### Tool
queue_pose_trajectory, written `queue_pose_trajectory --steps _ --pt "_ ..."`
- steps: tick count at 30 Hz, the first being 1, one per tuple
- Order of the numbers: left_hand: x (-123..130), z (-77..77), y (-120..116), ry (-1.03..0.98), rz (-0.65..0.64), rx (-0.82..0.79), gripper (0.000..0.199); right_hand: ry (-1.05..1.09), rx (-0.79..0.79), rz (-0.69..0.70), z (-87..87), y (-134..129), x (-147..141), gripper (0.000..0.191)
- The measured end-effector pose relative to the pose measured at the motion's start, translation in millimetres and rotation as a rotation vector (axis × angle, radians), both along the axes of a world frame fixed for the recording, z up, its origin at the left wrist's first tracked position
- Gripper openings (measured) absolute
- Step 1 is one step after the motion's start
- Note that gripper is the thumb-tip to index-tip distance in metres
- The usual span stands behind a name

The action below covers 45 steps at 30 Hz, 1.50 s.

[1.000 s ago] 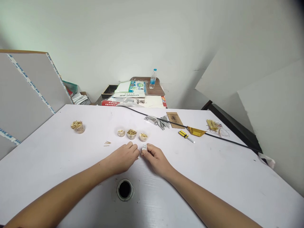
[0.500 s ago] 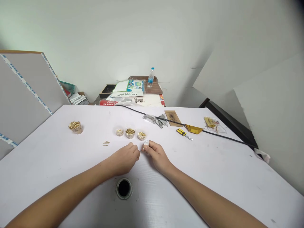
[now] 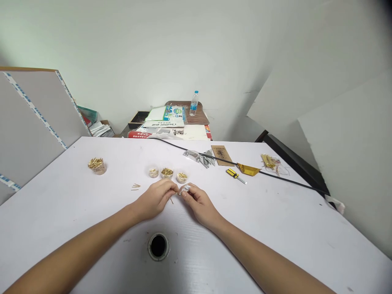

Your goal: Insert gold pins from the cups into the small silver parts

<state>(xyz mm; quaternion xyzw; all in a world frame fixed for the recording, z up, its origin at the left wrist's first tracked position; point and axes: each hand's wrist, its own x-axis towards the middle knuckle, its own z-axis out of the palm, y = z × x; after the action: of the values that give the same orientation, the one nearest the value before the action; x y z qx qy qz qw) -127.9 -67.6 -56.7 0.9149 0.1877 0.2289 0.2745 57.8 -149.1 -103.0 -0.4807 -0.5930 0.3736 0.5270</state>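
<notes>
My right hand [image 3: 200,204] pinches a small white piece [image 3: 184,188], which looks like paper or cloth. Thumb and fingers of my left hand [image 3: 157,198] are closed at its left edge, on a tiny brass-coloured part too small to make out. A thin brass pin [image 3: 172,201] shows on the table just below the fingertips. Behind my hands stand three small clear cups of brass pieces: left [image 3: 153,173], middle [image 3: 167,173] and right [image 3: 181,177]. Several loose pins [image 3: 135,187] lie left of my left hand.
A fuller cup of long pins [image 3: 97,165] stands at the left. Toward the right are a yellow screwdriver [image 3: 235,175], silver blades [image 3: 207,158], a brown card [image 3: 222,155] and a black rod [image 3: 174,143]. A round black hole [image 3: 158,246] opens near the front.
My left hand has turned, its fingertips now meeting the white piece in my right hand. A pin now shows below the fingers. The view has shifted slightly.
</notes>
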Motion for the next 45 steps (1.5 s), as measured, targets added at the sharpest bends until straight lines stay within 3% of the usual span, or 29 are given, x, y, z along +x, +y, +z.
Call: queue_pose_trajectory --steps 3,8,18,34,45 --pt "0.5 -1.7 0.2 -0.015 0.005 -0.006 0.017 -0.039 0.005 -0.015 -0.9 0.0 0.0 0.036" --pt "0.4 -3.9 0.2 -0.032 0.134 -0.073 0.011 -0.109 0.003 -0.048 -2.6 -0.4 -0.6 0.034" --pt "-1.7 -5.8 -1.9 -0.048 0.117 -0.155 0.016 -0.139 -0.006 -0.041 -4.6 0.4 -0.9 0.030" --pt "-2.3 -9.2 -1.5 -0.035 0.153 -0.057 0.011 -0.140 -0.008 -0.023 -1.4 -0.8 -1.5 0.026" --pt "-2.7 -4.0 -6.2 0.015 0.039 0.208 0.013 -0.206 0.056 -0.060 2.9 -4.7 -3.4 0.031"
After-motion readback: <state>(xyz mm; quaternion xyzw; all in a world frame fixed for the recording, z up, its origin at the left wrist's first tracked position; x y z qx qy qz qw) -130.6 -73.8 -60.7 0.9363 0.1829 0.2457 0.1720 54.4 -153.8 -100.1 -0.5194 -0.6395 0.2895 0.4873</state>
